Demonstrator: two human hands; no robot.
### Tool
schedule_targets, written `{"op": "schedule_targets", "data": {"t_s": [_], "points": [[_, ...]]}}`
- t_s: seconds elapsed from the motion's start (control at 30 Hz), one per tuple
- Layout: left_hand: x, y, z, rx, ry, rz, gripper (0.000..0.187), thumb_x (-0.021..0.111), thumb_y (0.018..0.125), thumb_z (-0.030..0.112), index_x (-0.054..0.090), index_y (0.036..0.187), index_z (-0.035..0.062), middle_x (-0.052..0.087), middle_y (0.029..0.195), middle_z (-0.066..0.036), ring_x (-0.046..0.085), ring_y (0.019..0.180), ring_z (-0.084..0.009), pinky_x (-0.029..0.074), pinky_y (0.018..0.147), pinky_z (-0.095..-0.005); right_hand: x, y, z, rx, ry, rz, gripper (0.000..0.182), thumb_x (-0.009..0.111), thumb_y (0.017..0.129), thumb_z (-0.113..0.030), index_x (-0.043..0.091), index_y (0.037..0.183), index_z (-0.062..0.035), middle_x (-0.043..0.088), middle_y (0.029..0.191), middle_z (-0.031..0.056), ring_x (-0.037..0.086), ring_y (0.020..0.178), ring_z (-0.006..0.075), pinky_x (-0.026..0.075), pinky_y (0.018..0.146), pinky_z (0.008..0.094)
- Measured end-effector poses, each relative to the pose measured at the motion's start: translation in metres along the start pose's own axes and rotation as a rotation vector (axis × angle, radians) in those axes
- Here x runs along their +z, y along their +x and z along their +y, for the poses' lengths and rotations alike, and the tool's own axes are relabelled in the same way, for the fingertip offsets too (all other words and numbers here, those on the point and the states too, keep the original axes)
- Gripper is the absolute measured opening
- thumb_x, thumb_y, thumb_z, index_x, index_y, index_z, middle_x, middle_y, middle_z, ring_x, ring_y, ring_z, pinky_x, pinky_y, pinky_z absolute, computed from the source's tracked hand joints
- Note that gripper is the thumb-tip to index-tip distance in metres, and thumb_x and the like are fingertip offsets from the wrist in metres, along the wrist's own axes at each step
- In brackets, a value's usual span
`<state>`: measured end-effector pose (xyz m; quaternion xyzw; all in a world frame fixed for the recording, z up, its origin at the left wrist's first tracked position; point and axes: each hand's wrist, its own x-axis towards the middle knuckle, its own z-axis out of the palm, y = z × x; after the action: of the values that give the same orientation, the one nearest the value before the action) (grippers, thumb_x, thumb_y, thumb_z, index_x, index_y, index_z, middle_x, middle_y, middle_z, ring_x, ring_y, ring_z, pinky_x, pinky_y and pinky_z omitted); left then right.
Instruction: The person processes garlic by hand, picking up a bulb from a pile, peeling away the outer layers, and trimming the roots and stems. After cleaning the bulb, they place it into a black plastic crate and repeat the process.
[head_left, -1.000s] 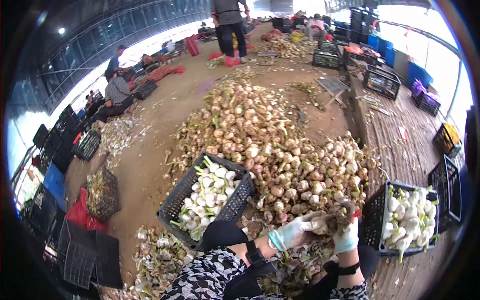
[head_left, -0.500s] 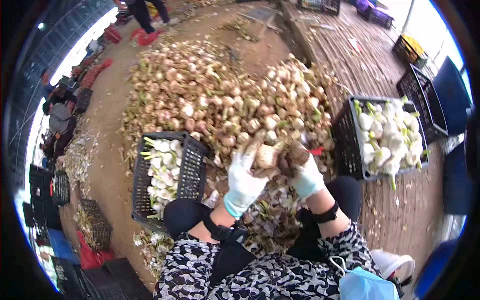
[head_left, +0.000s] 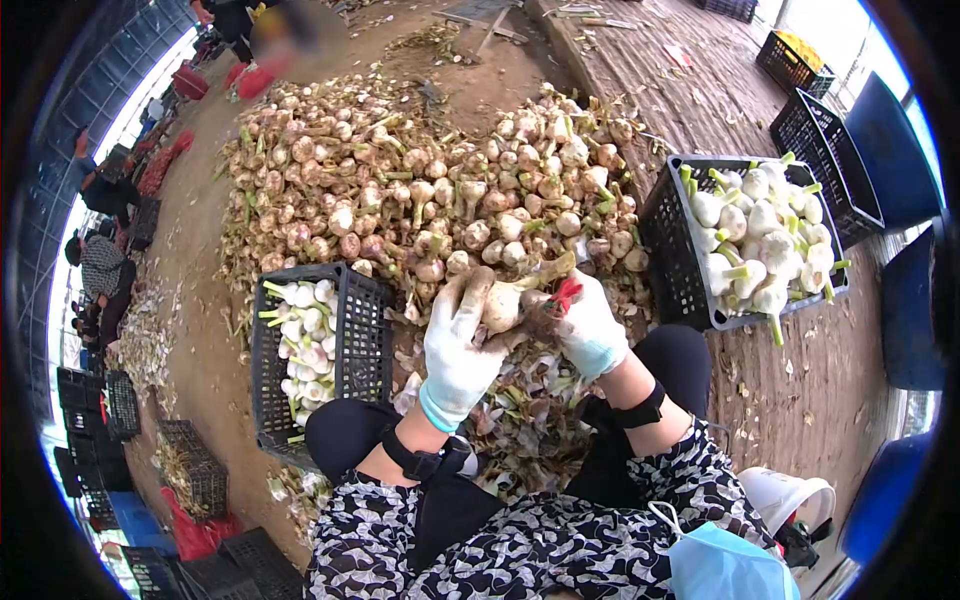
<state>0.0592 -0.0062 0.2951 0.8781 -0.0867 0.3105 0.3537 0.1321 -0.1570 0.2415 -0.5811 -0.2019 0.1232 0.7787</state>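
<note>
My left hand, in a white glove with soiled fingers, is closed around a garlic bulb with its stem pointing up and right. Close beside it, my right hand, gloved alike, is closed on a small object with a red part; its kind is hidden by the fingers. Both hands are above a litter of peeled skins between my knees. Just beyond them spreads a large heap of unpeeled garlic with dry stems.
A black crate of cleaned white garlic stands at my left knee. Another full crate stands at the right on a ribbed surface. Blue barrels line the right edge. Other people work at far left. A blue mask hangs near my lap.
The red part, earlier by the outer side of my right hand, now shows between its fingers near the bulb. The bulb's stem is now visible. The view has shifted slightly.
</note>
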Motion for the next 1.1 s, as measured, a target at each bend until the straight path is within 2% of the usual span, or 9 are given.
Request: {"op": "schedule_targets", "data": {"t_s": [0.13, 0.37, 0.47, 0.53, 0.67, 0.83, 0.87, 0.97, 1.1], "points": [[-0.003, 0.002, 0.005, -0.097, -0.140, -0.050, 0.073, 0.084, 0.063, 0.014, 0.049, 0.126, -0.0031, 0.056, 0.114, -0.020, 0.061, 0.095, -0.0256, 0.050, 0.085, -0.0327, -0.002, -0.006, -0.027, 0.008, -0.086, -0.011, 0.025, 0.058, 0.086, -0.009, 0.055, 0.109, -0.0007, 0.059, 0.092, -0.0009, 0.053, 0.083, 0.0079, 0.045, 0.075, 0.0250], [-0.005, 0.000, 0.007, -0.926, -1.282, -0.053, 0.066, 0.066, 0.084, 0.014, 0.031, 0.139, -0.0014, 0.057, 0.116, -0.008, 0.059, 0.091, -0.0136, 0.051, 0.073, -0.0260, 0.003, -0.006, -0.022, 0.096, -0.047, 0.011, 0.030, 0.045, 0.079, 0.003, 0.060, 0.104, 0.0011, 0.065, 0.099, 0.0053, 0.058, 0.093, 0.0105, 0.046, 0.084, 0.0253], [0.005, -0.009, 0.000, -0.782, -0.924, -0.061, 0.064, 0.065, 0.086, 0.021, 0.033, 0.136, -0.0040, 0.055, 0.113, -0.011, 0.057, 0.096, -0.0158, 0.048, 0.082, -0.0260, 0.005, -0.004, -0.023, 0.256, 0.241, -0.024, 0.033, 0.046, 0.077, 0.009, 0.059, 0.105, -0.0003, 0.065, 0.098, 0.0079, 0.059, 0.092, 0.0136, 0.045, 0.085, 0.0256], [0.014, -0.019, -0.014, -0.329, -0.208, -0.065, 0.076, 0.075, 0.077, 0.026, 0.036, 0.131, -0.0082, 0.051, 0.114, -0.020, 0.055, 0.101, -0.0283, 0.044, 0.090, -0.0341, 0.010, -0.005, -0.030, 0.145, 0.235, -0.063, 0.032, 0.048, 0.079, 0.009, 0.059, 0.107, -0.0021, 0.065, 0.098, 0.0089, 0.061, 0.093, 0.0162, 0.047, 0.084, 0.0275], [0.002, -0.009, -0.003, -0.502, -0.535, -0.030, 0.071, 0.076, 0.077, 0.021, 0.040, 0.131, -0.0076, 0.053, 0.121, -0.019, 0.053, 0.109, -0.0237, 0.044, 0.092, -0.0323, 0.010, -0.007, -0.052, -0.102, -0.381, -0.027, 0.030, 0.047, 0.074, 0.011, 0.059, 0.100, 0.0018, 0.065, 0.096, 0.0076, 0.061, 0.086, 0.0155, 0.048, 0.080, 0.0280], [-0.018, -0.001, -0.002, -0.892, -1.391, -0.225, 0.060, 0.063, 0.087, 0.011, 0.033, 0.135, -0.0067, 0.055, 0.120, -0.012, 0.059, 0.097, -0.0164, 0.050, 0.081, -0.0289, 0.002, -0.012, -0.045, 0.205, 0.637, -0.073, 0.042, 0.060, 0.088, -0.034, 0.056, 0.105, 0.0039, 0.063, 0.096, 0.0084, 0.061, 0.090, 0.0182, 0.049, 0.079, 0.0315], [-0.018, 0.000, -0.003, -0.917, -1.510, -0.236, 0.058, 0.061, 0.088, 0.011, 0.032, 0.136, -0.0069, 0.055, 0.119, -0.012, 0.059, 0.099, -0.0173, 0.050, 0.084, -0.0293, -0.001, -0.012, -0.039, 0.232, 0.667, -0.027, 0.033, 0.058, 0.089, -0.027, 0.057, 0.104, 0.0022, 0.063, 0.096, 0.0089, 0.060, 0.087, 0.0176, 0.049, 0.077, 0.0307], [-0.014, 0.008, 0.011, -0.656, -0.869, -0.275, 0.073, 0.074, 0.077, 0.014, 0.032, 0.134, -0.0045, 0.058, 0.112, -0.011, 0.057, 0.099, -0.0166, 0.048, 0.088, -0.0296, 0.002, -0.013, -0.036, 0.081, -0.171, 0.044, 0.017, 0.055, 0.081, 0.003, 0.058, 0.097, -0.0012, 0.063, 0.091, 0.0083, 0.059, 0.080, 0.0156, 0.049, 0.072, 0.0284], [0.002, -0.008, -0.007, -0.530, -0.732, -0.226, 0.068, 0.080, 0.068, 0.011, 0.044, 0.124, -0.0012, 0.060, 0.106, -0.007, 0.058, 0.096, -0.0131, 0.047, 0.087, -0.0270, 0.003, -0.006, -0.040, -0.124, -0.107, -0.088, 0.017, 0.045, 0.083, 0.007, 0.058, 0.091, 0.0008, 0.063, 0.083, 0.0097, 0.062, 0.077, 0.0182, 0.050, 0.072, 0.0290]]}}
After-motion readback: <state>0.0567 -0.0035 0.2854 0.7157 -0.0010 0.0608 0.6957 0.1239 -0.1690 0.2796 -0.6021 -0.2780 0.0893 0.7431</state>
